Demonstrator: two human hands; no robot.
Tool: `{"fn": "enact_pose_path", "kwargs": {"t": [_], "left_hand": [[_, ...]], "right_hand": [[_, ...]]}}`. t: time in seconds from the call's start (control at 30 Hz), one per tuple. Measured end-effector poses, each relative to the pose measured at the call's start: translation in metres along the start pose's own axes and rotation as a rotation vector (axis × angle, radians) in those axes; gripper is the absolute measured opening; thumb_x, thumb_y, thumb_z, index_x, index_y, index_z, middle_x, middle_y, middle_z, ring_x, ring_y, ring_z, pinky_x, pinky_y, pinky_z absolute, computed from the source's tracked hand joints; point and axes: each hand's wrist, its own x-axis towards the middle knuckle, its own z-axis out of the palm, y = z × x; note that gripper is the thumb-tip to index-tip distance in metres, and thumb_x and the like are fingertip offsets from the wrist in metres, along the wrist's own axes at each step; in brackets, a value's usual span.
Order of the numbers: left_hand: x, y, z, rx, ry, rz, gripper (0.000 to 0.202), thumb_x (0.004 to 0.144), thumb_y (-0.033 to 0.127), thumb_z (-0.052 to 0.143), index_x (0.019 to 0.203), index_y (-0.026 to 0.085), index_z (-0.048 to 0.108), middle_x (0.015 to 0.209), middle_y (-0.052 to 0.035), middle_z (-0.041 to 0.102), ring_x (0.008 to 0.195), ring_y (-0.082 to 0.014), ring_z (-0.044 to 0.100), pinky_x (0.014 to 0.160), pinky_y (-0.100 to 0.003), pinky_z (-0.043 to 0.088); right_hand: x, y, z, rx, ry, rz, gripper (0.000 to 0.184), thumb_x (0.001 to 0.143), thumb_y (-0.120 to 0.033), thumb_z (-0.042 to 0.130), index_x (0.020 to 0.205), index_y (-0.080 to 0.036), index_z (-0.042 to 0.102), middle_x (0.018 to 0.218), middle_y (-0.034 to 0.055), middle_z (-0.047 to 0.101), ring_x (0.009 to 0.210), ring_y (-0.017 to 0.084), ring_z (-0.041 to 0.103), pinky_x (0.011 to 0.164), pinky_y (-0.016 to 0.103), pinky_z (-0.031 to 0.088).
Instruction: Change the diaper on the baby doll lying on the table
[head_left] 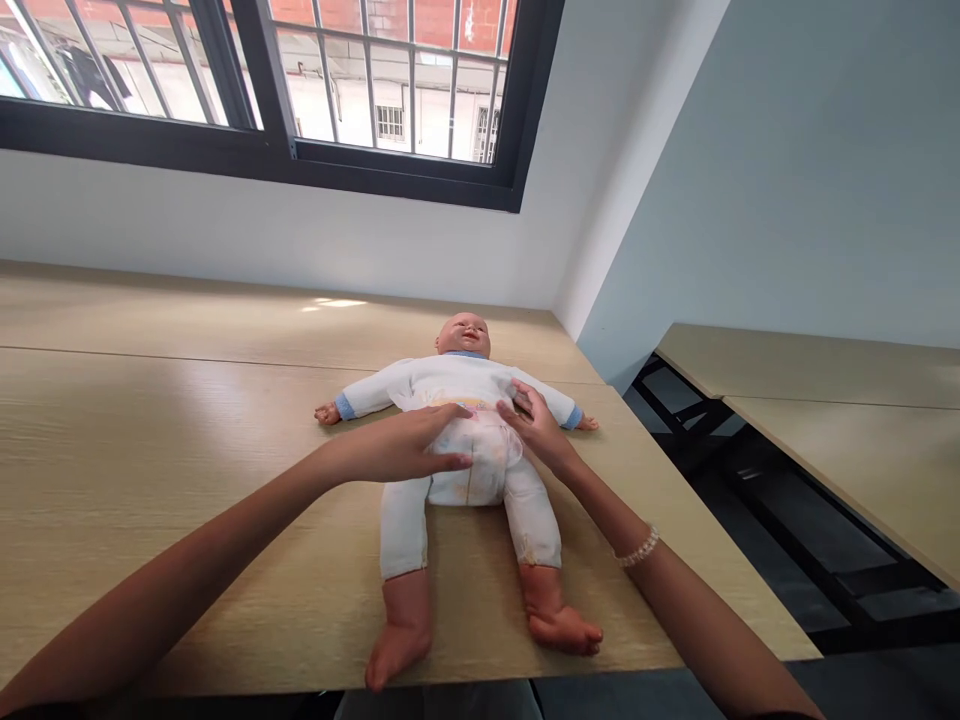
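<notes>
A baby doll [395, 382] lies on its back, arms spread wide, its head toward the window and its bare feet toward me. It wears white clothes with blue cuffs and collar, and a white diaper [469, 485] with a coloured waistband is around its hips. My left hand [405, 442] rests at one side of the diaper, fingers stretched across its front. On the other side my right hand [537, 425], fingers apart, touches the diaper near the waist. Neither hand shows a grip on anything. Part of the waistband is hidden behind my fingers.
The doll lies on a light wooden table [225, 580], its feet close to the near edge. A barred window [405, 170] with a dark frame is beyond it. To the right, past a gap, stands another wooden table [840, 440] with black legs.
</notes>
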Motion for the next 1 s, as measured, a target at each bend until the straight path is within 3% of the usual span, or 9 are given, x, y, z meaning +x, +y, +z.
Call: {"fn": "enact_pose_path", "kwargs": {"t": [0.1, 0.2, 0.33, 0.43, 0.53, 0.63, 0.77, 0.87, 1.0], "left_hand": [[-0.004, -0.013, -0.021, -0.017, 0.145, -0.065, 0.043, 0.096, 0.051, 0.043, 0.129, 0.025, 0.053, 0.130, -0.0079, 0.061, 0.116, -0.0267, 0.057, 0.093, -0.036, 0.043], [-0.001, -0.027, -0.027, 0.041, 0.345, -0.096, 0.027, 0.095, 0.041, 0.045, 0.101, 0.021, 0.063, 0.107, -0.0066, 0.068, 0.102, -0.0257, 0.059, 0.086, -0.037, 0.043], [0.015, -0.029, -0.010, 0.065, 0.394, -0.047, 0.026, 0.090, 0.045, 0.057, 0.086, 0.019, 0.060, 0.092, -0.0060, 0.066, 0.093, -0.0261, 0.057, 0.079, -0.036, 0.041], [0.023, -0.020, 0.009, 0.151, 0.364, -0.029, 0.032, 0.084, 0.050, 0.065, 0.085, 0.019, 0.058, 0.090, -0.0064, 0.065, 0.093, -0.0279, 0.055, 0.077, -0.036, 0.040], [0.025, -0.020, 0.013, 0.143, 0.442, -0.178, 0.041, 0.085, 0.059, 0.057, 0.074, 0.020, 0.051, 0.081, -0.0058, 0.062, 0.081, -0.0253, 0.057, 0.069, -0.033, 0.039], [0.023, -0.037, 0.003, -0.087, 0.318, -0.434, 0.057, 0.084, 0.074, 0.044, 0.067, 0.020, 0.047, 0.065, -0.0048, 0.057, 0.064, -0.0227, 0.059, 0.059, -0.031, 0.040], [0.024, -0.072, -0.008, -0.676, 0.068, -0.632, 0.069, 0.075, 0.084, 0.045, 0.077, 0.016, 0.054, 0.070, -0.0062, 0.062, 0.059, -0.0196, 0.063, 0.060, -0.032, 0.051], [0.028, -0.084, -0.003, -1.008, 0.116, -0.572, 0.062, 0.073, 0.076, 0.061, 0.087, 0.016, 0.054, 0.079, -0.0043, 0.064, 0.064, -0.0149, 0.062, 0.065, -0.028, 0.054], [0.032, -0.078, 0.013, -1.229, 0.227, -0.435, 0.044, 0.077, 0.053, 0.073, 0.087, 0.017, 0.051, 0.074, 0.0003, 0.061, 0.065, -0.0117, 0.059, 0.061, -0.021, 0.051]], "right_hand": [[0.001, -0.009, -0.014, 0.078, 0.145, -0.047, 0.059, 0.083, -0.062, 0.059, 0.125, -0.020, 0.053, 0.136, 0.0139, 0.050, 0.128, 0.027, 0.048, 0.105, 0.044, 0.044], [-0.001, -0.023, -0.021, 0.004, 0.220, -0.168, 0.043, 0.083, -0.060, 0.062, 0.098, -0.020, 0.062, 0.107, 0.0091, 0.064, 0.107, 0.025, 0.059, 0.098, 0.042, 0.047], [-0.012, -0.038, -0.010, -0.215, 0.068, -0.306, 0.035, 0.080, -0.056, 0.068, 0.084, -0.022, 0.063, 0.089, 0.0048, 0.067, 0.087, 0.025, 0.061, 0.089, 0.043, 0.046], [-0.017, -0.039, 0.003, -0.240, -0.048, -0.275, 0.039, 0.076, -0.056, 0.071, 0.091, -0.022, 0.060, 0.096, 0.0059, 0.066, 0.087, 0.025, 0.060, 0.088, 0.043, 0.047], [-0.015, -0.031, 0.008, -0.083, 0.060, -0.086, 0.048, 0.076, -0.064, 0.065, 0.093, -0.020, 0.056, 0.099, 0.0091, 0.062, 0.090, 0.025, 0.060, 0.084, 0.040, 0.050], [-0.007, -0.018, 0.005, 0.114, 0.182, 0.212, 0.054, 0.074, -0.066, 0.064, 0.096, -0.018, 0.054, 0.106, 0.0126, 0.063, 0.098, 0.027, 0.061, 0.086, 0.040, 0.052], [-0.001, -0.007, 0.000, 0.430, -0.007, 0.408, 0.045, 0.079, -0.059, 0.065, 0.098, -0.019, 0.058, 0.108, 0.0124, 0.067, 0.101, 0.026, 0.065, 0.086, 0.037, 0.055], [0.000, -0.006, 0.002, 0.614, -0.106, 0.391, 0.042, 0.082, -0.055, 0.065, 0.102, -0.018, 0.062, 0.103, 0.0128, 0.070, 0.100, 0.026, 0.066, 0.083, 0.033, 0.056], [0.002, -0.006, 0.011, 0.673, -0.187, 0.266, 0.050, 0.078, -0.057, 0.069, 0.111, -0.020, 0.065, 0.105, 0.0148, 0.070, 0.100, 0.030, 0.067, 0.077, 0.037, 0.058]]}}
